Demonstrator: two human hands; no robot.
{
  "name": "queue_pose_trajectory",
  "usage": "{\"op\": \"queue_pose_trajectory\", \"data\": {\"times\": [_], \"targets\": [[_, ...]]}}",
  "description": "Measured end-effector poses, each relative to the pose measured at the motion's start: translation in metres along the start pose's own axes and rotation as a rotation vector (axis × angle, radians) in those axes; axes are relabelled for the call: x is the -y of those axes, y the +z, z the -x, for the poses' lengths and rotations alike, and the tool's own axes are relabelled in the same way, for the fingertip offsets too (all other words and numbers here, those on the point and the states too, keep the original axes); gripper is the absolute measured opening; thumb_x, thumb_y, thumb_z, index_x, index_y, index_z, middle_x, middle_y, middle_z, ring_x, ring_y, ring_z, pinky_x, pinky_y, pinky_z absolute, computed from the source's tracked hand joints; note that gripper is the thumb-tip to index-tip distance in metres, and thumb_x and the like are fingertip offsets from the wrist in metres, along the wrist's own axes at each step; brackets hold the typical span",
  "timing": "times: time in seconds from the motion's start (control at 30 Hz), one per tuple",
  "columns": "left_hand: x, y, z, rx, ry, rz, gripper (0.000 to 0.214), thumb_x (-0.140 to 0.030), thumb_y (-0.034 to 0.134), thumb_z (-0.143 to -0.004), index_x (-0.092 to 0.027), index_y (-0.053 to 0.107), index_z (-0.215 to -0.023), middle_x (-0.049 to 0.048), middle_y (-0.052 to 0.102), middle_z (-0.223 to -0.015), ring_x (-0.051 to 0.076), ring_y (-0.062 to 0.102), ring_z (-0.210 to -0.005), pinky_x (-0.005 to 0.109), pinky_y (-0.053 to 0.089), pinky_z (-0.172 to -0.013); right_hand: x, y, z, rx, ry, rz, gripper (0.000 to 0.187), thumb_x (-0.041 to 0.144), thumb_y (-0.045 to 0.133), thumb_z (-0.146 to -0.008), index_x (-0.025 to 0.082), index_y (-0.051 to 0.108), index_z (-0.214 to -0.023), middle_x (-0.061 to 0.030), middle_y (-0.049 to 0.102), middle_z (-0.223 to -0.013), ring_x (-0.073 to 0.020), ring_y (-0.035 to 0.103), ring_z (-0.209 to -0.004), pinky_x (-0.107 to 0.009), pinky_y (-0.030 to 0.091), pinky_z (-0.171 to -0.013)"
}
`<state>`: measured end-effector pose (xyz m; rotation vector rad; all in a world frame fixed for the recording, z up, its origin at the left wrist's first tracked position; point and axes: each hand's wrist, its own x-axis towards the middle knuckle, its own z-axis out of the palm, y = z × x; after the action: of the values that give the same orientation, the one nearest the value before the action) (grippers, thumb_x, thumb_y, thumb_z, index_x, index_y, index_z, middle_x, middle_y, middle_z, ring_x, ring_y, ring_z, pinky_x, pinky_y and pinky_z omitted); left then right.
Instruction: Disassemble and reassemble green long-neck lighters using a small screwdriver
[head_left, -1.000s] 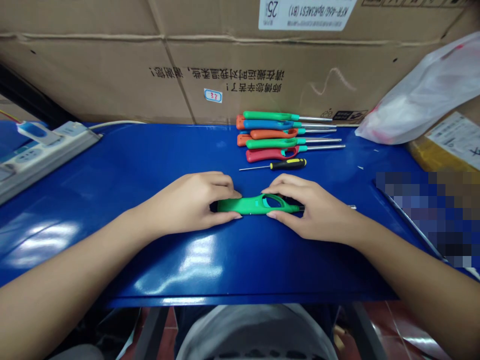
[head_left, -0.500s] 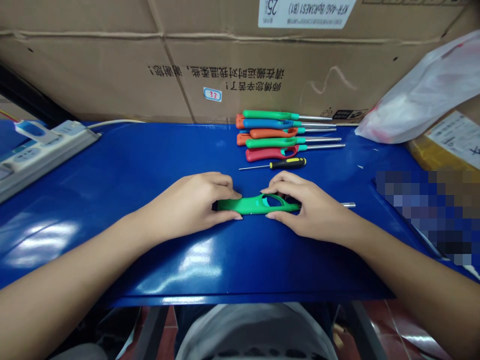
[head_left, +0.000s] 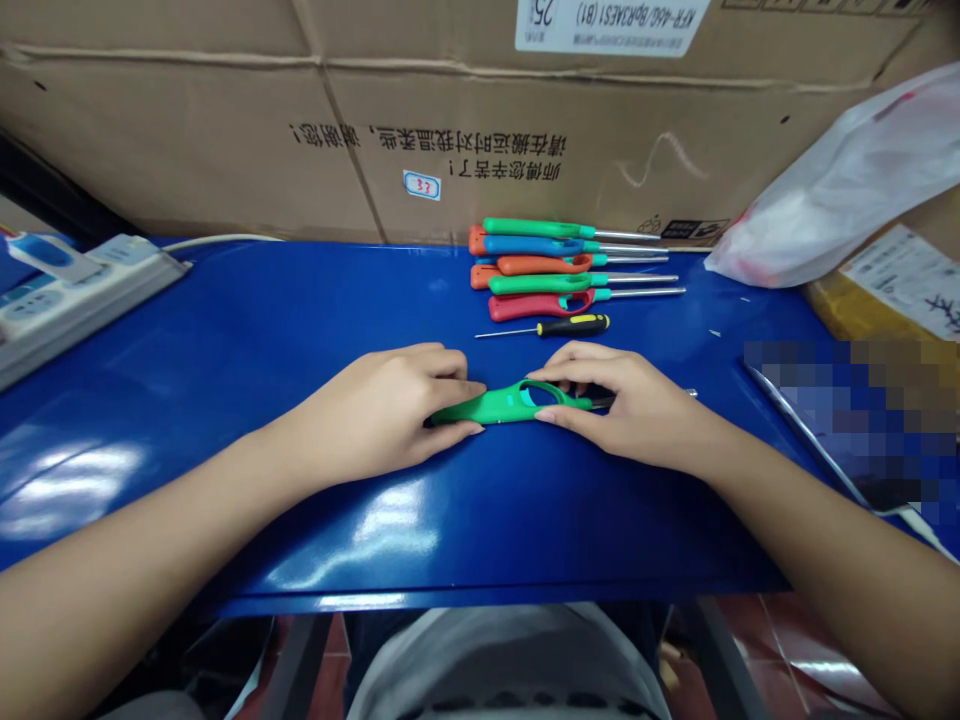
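Between my two hands a green long-nosed gas lighter [head_left: 499, 404] lies low over the blue table, its nozzle pointing right. My left hand [head_left: 409, 405] grips the handle end between thumb and fingers, hiding that tip. With thumb and fingertips my right hand [head_left: 622, 400] pinches the lighter around its trigger opening; the palm covers most of the metal nozzle, whose end shows past the wrist side. Just beyond the hands lies a screwdriver [head_left: 574, 325] with a black and yellow handle. Farther back is a row of several lighters, among them a red one [head_left: 540, 305].
A power strip [head_left: 82, 300] sits on the left of the blue table [head_left: 315, 550]. Behind stands a large cardboard box [head_left: 225, 150]. At the right are a white plastic bag [head_left: 832, 190], a taped carton [head_left: 900, 270] and a partly blurred dark device with a cable.
The lighter's trigger end has shifted slightly upward, tilting it a little. My right hand has rolled somewhat, with its fingers more stretched. My left hand keeps nearly the same grip.
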<state>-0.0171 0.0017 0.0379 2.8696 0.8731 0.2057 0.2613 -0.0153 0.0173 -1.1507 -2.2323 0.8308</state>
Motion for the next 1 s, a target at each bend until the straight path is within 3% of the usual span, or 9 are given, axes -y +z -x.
{"op": "queue_pose_trajectory", "data": {"times": [0.4, 0.6, 0.7, 1.0], "targets": [[0.0, 0.002, 0.001, -0.019, -0.023, 0.047, 0.031, -0.036, 0.063, -0.098, -0.021, 0.073, -0.123, 0.0063, 0.069, -0.1, 0.023, 0.067, -0.091, 0.033, 0.052, -0.076, 0.0, 0.005, 0.0, -0.025, 0.039, -0.013, 0.023, 0.028, 0.075, -0.087, 0.021, 0.072, -0.109, -0.0043, 0.067, -0.105, -0.016, 0.06, -0.084, -0.032, 0.054, -0.078], [0.004, 0.003, -0.002, -0.044, -0.08, 0.266, 0.032, -0.039, 0.06, -0.099, -0.018, 0.073, -0.119, 0.0062, 0.069, -0.107, 0.021, 0.067, -0.094, 0.032, 0.054, -0.082, 0.005, 0.0, 0.001, -0.033, 0.037, 0.047, 0.025, 0.029, 0.066, -0.094, 0.02, 0.072, -0.116, -0.006, 0.069, -0.108, -0.0173, 0.063, -0.089, -0.033, 0.054, -0.079], [0.006, 0.003, -0.004, -0.053, -0.11, 0.364, 0.033, -0.041, 0.06, -0.099, -0.018, 0.073, -0.118, 0.006, 0.069, -0.108, 0.018, 0.067, -0.089, 0.028, 0.054, -0.078, 0.005, -0.003, 0.002, -0.072, 0.034, 0.074, 0.027, 0.029, 0.065, -0.094, 0.018, 0.071, -0.117, -0.0069, 0.069, -0.108, -0.0173, 0.064, -0.089, -0.032, 0.055, -0.08], [0.009, 0.002, -0.006, -0.045, -0.14, 0.413, 0.033, -0.043, 0.059, -0.099, -0.018, 0.073, -0.117, 0.0058, 0.068, -0.107, 0.017, 0.067, -0.089, 0.026, 0.054, -0.071, -0.001, -0.006, 0.001, -0.054, 0.044, 0.088, 0.032, 0.026, 0.073, -0.088, 0.018, 0.071, -0.119, -0.006, 0.07, -0.108, -0.0171, 0.065, -0.089, -0.03, 0.055, -0.081]]}}
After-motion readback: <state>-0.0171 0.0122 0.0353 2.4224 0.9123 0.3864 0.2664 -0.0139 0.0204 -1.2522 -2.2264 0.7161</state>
